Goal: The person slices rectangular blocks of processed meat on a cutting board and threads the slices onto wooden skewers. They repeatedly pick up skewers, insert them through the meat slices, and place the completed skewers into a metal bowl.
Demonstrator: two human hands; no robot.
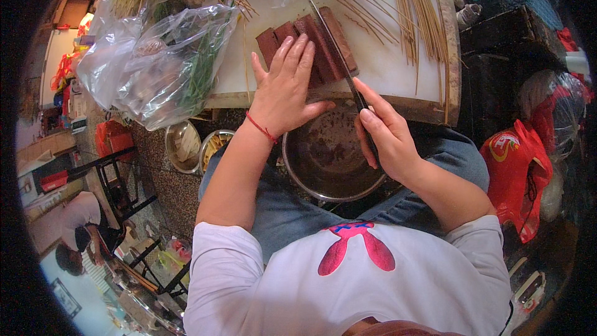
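Note:
My right hand (385, 135) is closed around the black handle of a long-bladed knife (332, 37). The blade lies across a dark reddish-brown block of food (322, 51), between a strip at its right edge and the rest. My left hand (287, 86) rests on the block with its fingers spread, a red string bracelet at the wrist. The block is cut into several thick pieces and sits on a white cutting board (378, 67). Below the board's near edge, a round metal basin (333, 168) with dark residue stands between my knees.
Thin wooden skewers (415, 14) lie on the board's right side. Clear plastic bags (154, 65) with green stalks cover its left. Two metal bowls with food (183, 147) stand lower left. A red bag (517, 172) hangs at right. Another person (81, 228) is far left.

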